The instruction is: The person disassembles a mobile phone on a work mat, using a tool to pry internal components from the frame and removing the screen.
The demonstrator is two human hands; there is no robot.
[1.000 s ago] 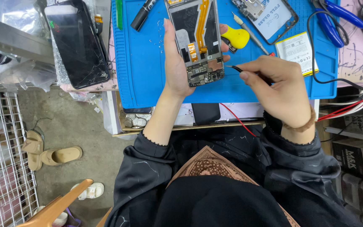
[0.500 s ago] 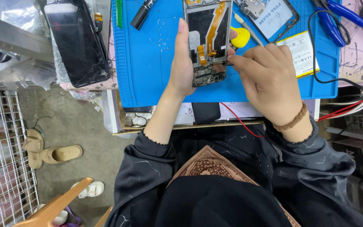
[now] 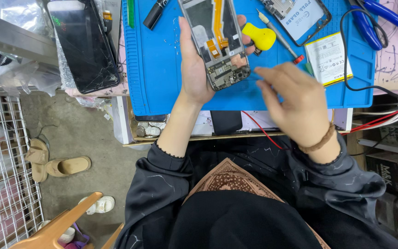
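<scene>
One blue work mat [image 3: 162,69] covers the bench top and serves as the landmark for everything else. Left of the mat lies a cracked black phone screen [image 3: 84,46], flat and well apart from the hands. Over the mat's middle, the opened phone [image 3: 215,41] sits upright in the left hand [image 3: 194,69], its orange ribbon cable and circuit board facing up; the fingers wrap its edges from behind, thumb on the near side, fingertips showing on the far side. A second ago the phone sat a little lower over the mat; it has been lifted slightly toward the mat's far edge.

Right of the phone, near the mat's front edge, the right hand [image 3: 300,106] hovers blurred, fingers loosely curled and pointing toward the phone's lower corner without touching it. Half a second ago this hand was pressed against the phone's lower end; a second ago it held a thin dark tool there. Whether it holds anything now, I cannot tell. A brown band circles its wrist.

At the mat's right side lies a white flat battery [image 3: 330,57]. Between battery and phone rest a yellow-handled tool [image 3: 261,37] and a thin screwdriver [image 3: 277,34] with a red tip.
</scene>
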